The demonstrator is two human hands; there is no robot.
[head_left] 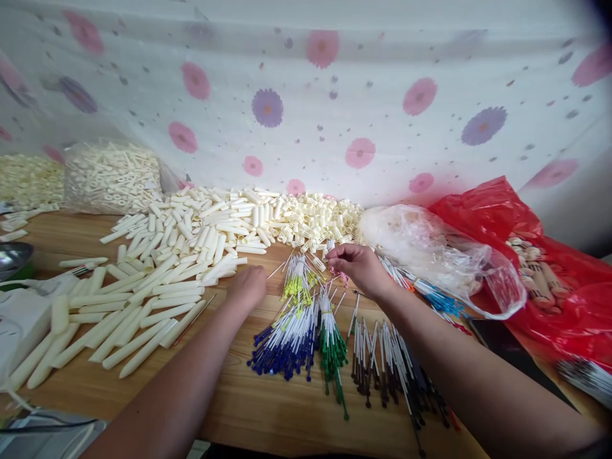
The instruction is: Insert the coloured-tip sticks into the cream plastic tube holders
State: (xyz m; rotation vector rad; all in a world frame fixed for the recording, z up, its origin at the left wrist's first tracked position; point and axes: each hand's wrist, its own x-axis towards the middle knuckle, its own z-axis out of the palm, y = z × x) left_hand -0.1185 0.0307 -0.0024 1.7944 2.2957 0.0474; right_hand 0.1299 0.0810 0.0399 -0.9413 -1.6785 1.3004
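Note:
My left hand [248, 285] is closed above the wooden table, beside the long cream pen-barrel-like tubes [176, 290]. Its fingertips are mostly hidden, and I cannot make out what they hold. Thumb and forefinger pinched, my right hand [359, 266] is at the near edge of the short cream slotted pieces [320, 220]; anything in the pinch is too small to name. Between and below the hands lie thin white sticks like pen refills, with yellow ends [299, 284], dark blue ends [287, 341], green ends [332, 344] and brown ends [377, 363].
A clear bag of cream parts [113, 178] stands at the back left. To the right are a crumpled clear bag [430, 248], blue-ended sticks [437, 296] and a red bag [492, 210] with beige pieces. A metal bowl [14, 256] sits at the left edge.

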